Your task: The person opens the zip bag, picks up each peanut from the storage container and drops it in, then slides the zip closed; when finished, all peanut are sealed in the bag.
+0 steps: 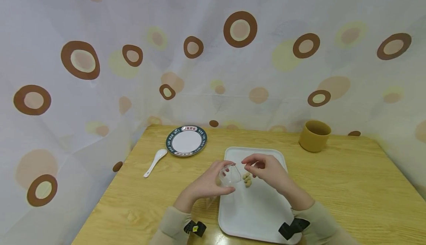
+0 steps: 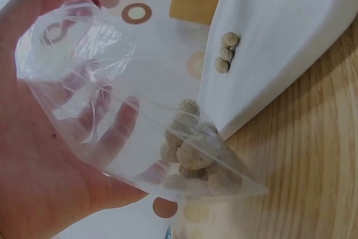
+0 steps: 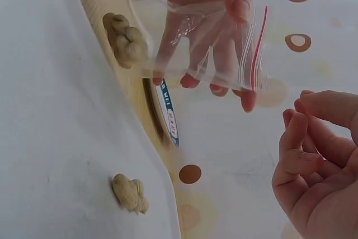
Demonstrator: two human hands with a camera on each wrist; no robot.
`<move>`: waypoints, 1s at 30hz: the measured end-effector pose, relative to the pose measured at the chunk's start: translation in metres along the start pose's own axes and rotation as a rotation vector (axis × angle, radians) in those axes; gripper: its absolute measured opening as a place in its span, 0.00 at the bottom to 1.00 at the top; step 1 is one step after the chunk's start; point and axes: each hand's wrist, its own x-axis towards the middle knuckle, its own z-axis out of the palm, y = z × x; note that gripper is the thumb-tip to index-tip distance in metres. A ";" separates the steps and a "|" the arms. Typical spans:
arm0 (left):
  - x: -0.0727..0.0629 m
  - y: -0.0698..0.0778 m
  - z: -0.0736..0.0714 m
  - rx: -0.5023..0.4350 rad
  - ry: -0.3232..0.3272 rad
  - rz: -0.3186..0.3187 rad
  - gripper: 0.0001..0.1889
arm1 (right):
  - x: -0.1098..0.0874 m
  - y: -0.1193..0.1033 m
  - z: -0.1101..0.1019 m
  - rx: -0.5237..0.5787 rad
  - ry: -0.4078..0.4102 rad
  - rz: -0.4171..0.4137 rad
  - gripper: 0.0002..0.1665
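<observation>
Clear zip bag [image 3: 187, 40] gripped in left hand [image 1: 210, 181], mouth up, probably so nuts [image 2: 194, 152] sit low; right hand [image 1: 267, 169] curled, fingertips close together, nothing visible pinched tbh.

Open clear bag [image 2: 146, 141] holds nuts [image 2: 194, 152] — apparently peanuts.

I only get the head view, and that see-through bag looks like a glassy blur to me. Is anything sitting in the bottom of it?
Observer: Yes, the left wrist view shows several lumpy, peanut-like pieces gathered low in the clear zip bag.
Visitor: Oh, nice! Is there any colour on the bag itself?
Observer: There is: the right wrist view shows a red zip line near its mouth.
Visitor: And what is the right hand pinching?
Observer: Nothing that I can see; in the right wrist view its fingertips are close together, with no object visible between them.
</observation>
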 end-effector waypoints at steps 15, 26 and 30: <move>0.000 -0.005 -0.001 -0.009 0.011 0.014 0.39 | 0.005 0.044 0.003 -0.090 -0.017 0.115 0.12; -0.002 -0.006 -0.001 -0.017 0.016 -0.002 0.39 | 0.012 0.067 0.009 -0.122 -0.067 0.183 0.11; -0.002 -0.004 -0.002 -0.016 0.014 0.003 0.39 | 0.012 0.069 0.009 -0.129 -0.065 0.177 0.11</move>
